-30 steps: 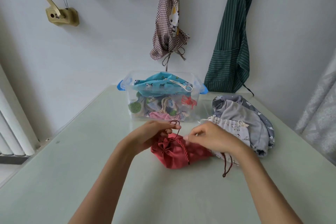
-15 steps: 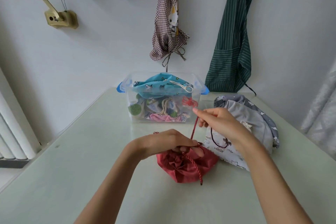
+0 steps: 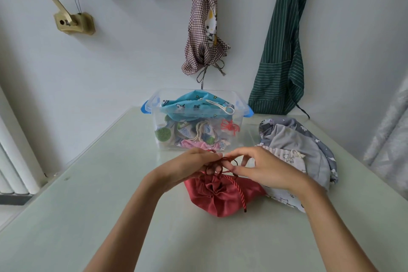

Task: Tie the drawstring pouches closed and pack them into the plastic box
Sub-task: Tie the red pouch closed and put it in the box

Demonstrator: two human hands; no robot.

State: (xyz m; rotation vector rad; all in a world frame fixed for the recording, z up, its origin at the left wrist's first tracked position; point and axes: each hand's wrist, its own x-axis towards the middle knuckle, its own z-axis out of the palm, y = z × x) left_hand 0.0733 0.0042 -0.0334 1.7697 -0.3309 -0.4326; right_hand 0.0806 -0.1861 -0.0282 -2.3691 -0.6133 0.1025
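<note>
A red satin pouch (image 3: 220, 196) lies gathered on the pale table (image 3: 88, 216) in front of me. Its dark red drawstring (image 3: 223, 162) loops between my fingers just above the gathered mouth. My left hand (image 3: 189, 168) pinches the cord from the left. From the right, my right hand (image 3: 262, 169) pinches the same cord, fingertips nearly meeting the left. One loose cord end (image 3: 240, 196) trails across the pouch. The clear plastic box (image 3: 239, 126) with blue handles stands behind, holding a turquoise pouch (image 3: 194, 105) on top of several others.
A pile of grey and white printed pouches (image 3: 295, 150) lies right of my right hand. Aprons hang on the wall: a checked one (image 3: 205, 35) and a green striped one (image 3: 280, 55). A radiator (image 3: 13, 161) stands left of the table edge.
My right hand, which had pulled the cord up and to the right, has come back down to meet my left hand above the pouch mouth. The cord now forms loops between both hands.
</note>
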